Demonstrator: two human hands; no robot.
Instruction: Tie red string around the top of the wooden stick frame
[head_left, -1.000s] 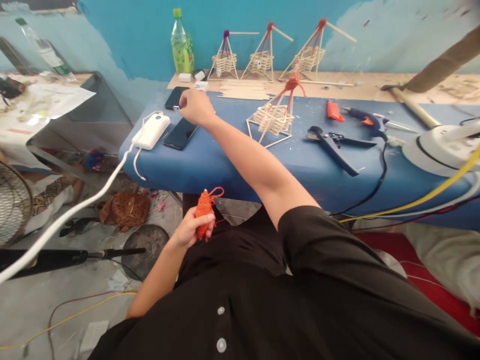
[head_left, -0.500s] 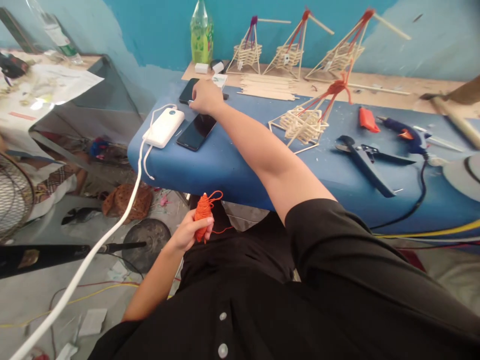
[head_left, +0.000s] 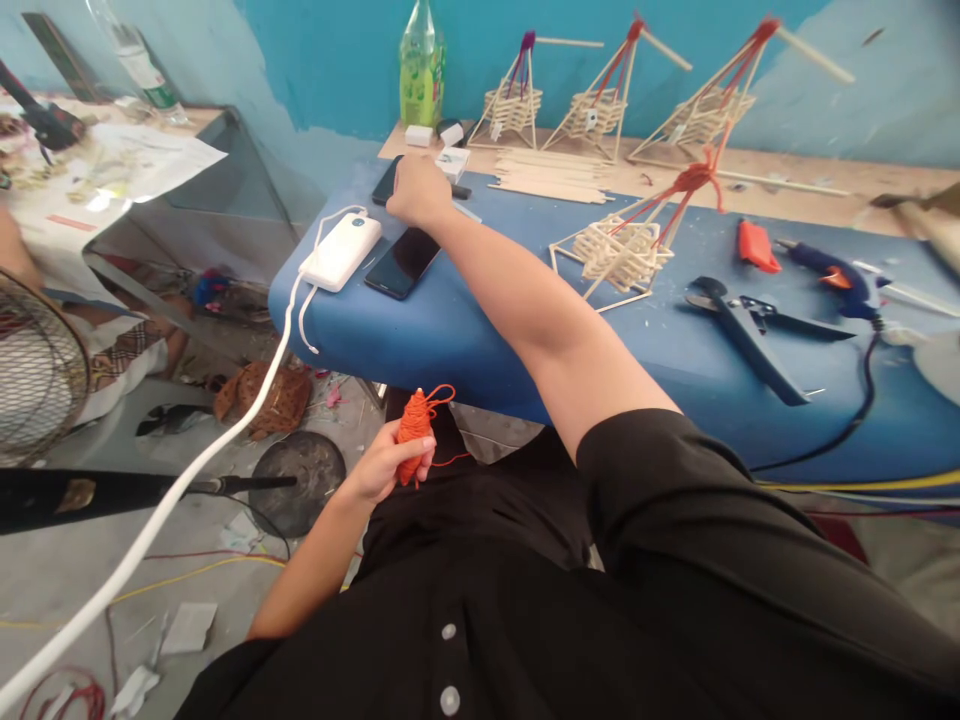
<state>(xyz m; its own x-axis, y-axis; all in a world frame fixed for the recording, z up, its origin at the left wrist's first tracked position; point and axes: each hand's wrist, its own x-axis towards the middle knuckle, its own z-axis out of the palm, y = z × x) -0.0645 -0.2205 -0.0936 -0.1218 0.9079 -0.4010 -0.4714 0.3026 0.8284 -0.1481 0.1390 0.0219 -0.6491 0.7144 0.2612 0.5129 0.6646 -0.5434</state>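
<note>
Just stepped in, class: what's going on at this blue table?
The person's left hand holds a bundle of orange cord in front of the table. The right hand is stretched over the table, near a dark phone; whether it grips anything is hidden. One stick frame stands on the table; three more stand by the wall.

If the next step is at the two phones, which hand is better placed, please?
The right hand, probably: it is over the blue table, close to both phones. The left hand is nearer the body, holding orange yarn. Whether the right hand holds something is hidden.
</note>
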